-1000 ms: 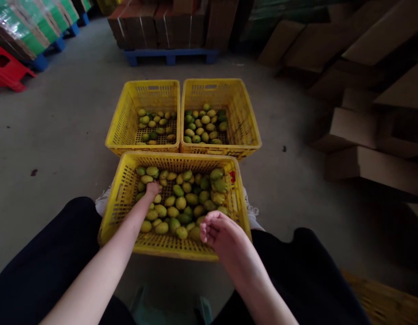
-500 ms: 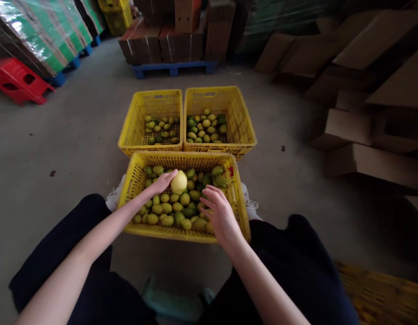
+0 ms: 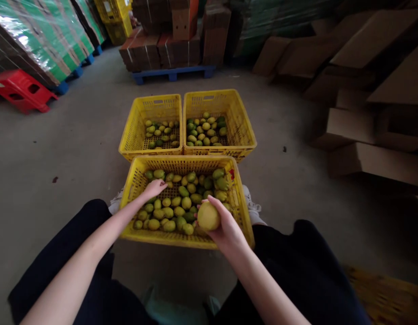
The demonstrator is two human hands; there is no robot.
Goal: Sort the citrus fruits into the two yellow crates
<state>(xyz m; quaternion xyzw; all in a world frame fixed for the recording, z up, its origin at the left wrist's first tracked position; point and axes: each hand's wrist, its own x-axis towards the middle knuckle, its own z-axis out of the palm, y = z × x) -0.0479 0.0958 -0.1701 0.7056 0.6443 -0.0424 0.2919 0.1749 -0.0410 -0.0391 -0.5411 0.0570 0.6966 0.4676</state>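
In front of me is a yellow plastic crate (image 3: 185, 242) with a layer of green and yellow lemons (image 3: 168, 213) in it. My right hand (image 3: 225, 225) is closed round a large pale yellow lemon (image 3: 209, 216), held above the crate's right half. Over the left half, my left hand (image 3: 156, 187) has its fingers curled together, fingertips at a small yellow lemon (image 3: 170, 184). Whether those fingers grip anything is hidden.
Two more yellow crates, a left one (image 3: 127, 132) and a right one (image 3: 245, 128), stand just beyond, with some lemons inside. Cardboard boxes (image 3: 374, 164) lie to the right. A red stool (image 3: 22, 90) and a blue pallet (image 3: 173, 73) stand farther off.
The pale lemon has passed from my left hand to my right, which has closed on it. My left hand has moved left and lower into the crate, its fingers now curled.
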